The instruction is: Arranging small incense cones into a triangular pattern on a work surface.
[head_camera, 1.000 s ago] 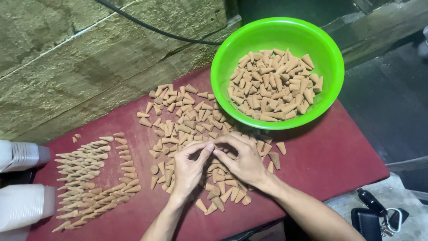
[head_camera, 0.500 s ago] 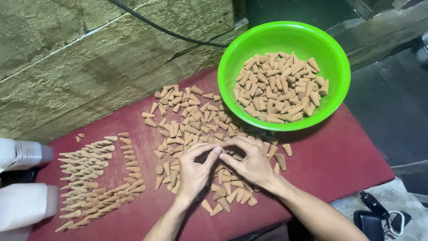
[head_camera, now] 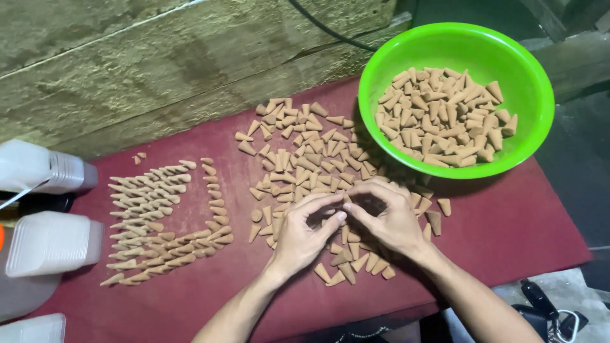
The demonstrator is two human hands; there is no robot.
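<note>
Both hands meet over loose cones (head_camera: 305,159) on red tabletop (head_camera: 508,235), left hand (head_camera: 304,232) & right hand (head_camera: 386,216) pinching a cone btwn fingertips; cones look light, dry, prob crumbly, so grip mid-body, not tip.

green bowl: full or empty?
Partly full. The green bowl holds a heap of tan cones covering its bottom, well below the rim.

Both hands have shifted slightly: the left hand (head_camera: 304,236) and right hand (head_camera: 387,219) now meet fingertip to fingertip over the loose cones (head_camera: 305,166).
</note>
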